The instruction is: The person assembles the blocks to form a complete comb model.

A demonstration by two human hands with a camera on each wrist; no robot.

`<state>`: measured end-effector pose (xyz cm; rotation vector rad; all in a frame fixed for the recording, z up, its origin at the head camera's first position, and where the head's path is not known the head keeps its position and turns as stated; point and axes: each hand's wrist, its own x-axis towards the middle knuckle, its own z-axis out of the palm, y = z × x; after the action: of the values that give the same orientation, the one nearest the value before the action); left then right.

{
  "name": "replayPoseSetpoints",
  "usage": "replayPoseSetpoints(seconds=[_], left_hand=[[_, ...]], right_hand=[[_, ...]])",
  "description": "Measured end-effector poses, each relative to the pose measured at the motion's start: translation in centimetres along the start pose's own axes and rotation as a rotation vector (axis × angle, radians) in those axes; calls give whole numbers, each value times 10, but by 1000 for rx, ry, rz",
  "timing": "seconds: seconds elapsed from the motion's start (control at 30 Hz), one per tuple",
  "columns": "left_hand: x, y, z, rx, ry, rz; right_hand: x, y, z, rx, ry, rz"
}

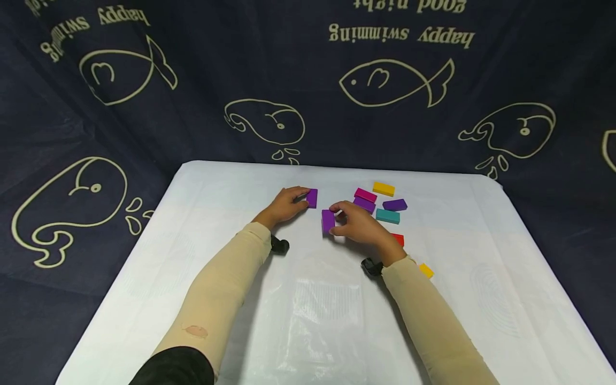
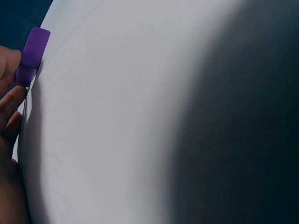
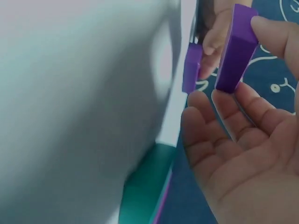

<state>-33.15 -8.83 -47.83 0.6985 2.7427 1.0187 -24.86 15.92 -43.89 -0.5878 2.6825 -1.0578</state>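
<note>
In the head view, my right hand (image 1: 358,223) pinches a purple block (image 1: 328,221) between thumb and fingertips. The right wrist view shows this block (image 3: 237,49) held by its two ends, with the other fingers loosely bent below. To its left, my left hand (image 1: 285,204) grips a second purple block (image 1: 312,198) at its left side. That block (image 2: 36,49) stands at the edge of the left wrist view, with thumb and fingers against it. A small gap separates the two purple blocks.
Beyond my right hand lie a pink block (image 1: 366,195), another purple block (image 1: 364,205), a dark purple block (image 1: 395,205), a teal block (image 1: 387,216) and a yellow block (image 1: 383,189). A red block (image 1: 398,239) and another yellow block (image 1: 426,270) are partly hidden by my right arm.
</note>
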Motion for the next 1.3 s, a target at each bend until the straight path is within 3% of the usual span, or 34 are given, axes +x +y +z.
replayPoseSetpoints(seconds=[0.37, 0.73, 1.07, 1.3], left_hand=[[0, 0, 1, -6, 2, 17], [1, -2, 1, 9, 12, 31], [0, 1, 1, 9, 35, 44], [0, 2, 0, 9, 43, 63]], right_hand=[[29, -11, 14, 39, 11, 85], [39, -13, 29, 83, 35, 82], [45, -22, 41, -27, 58, 94], [47, -23, 45, -42, 69, 124]])
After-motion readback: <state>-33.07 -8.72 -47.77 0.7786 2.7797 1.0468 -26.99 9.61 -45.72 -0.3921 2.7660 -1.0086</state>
